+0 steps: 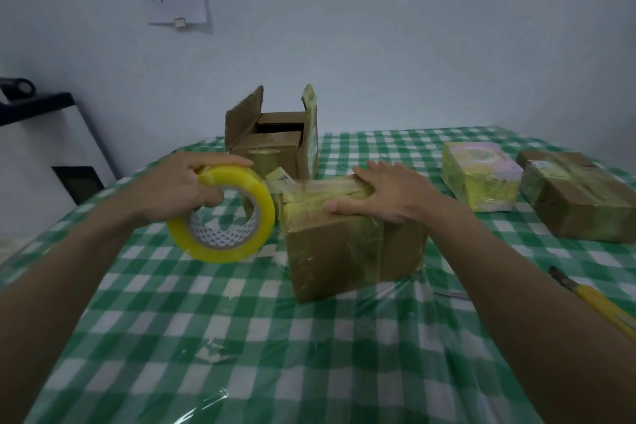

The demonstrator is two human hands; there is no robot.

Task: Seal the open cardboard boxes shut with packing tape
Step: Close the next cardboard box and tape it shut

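The left hand [186,182] grips a yellow packing tape roll [223,213], its strip stretched onto the nearest cardboard box [347,251] mid-worktop [241,337]. The right hand [385,196] lies flat, fingers spread (grasping nothing), on the box's top.

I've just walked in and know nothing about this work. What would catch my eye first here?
Probably the bright yellow tape roll, held up in the left hand at centre left. Beside it, the right hand presses flat on a cardboard box on the green checked tablecloth. Behind them stands an open box, flaps up.
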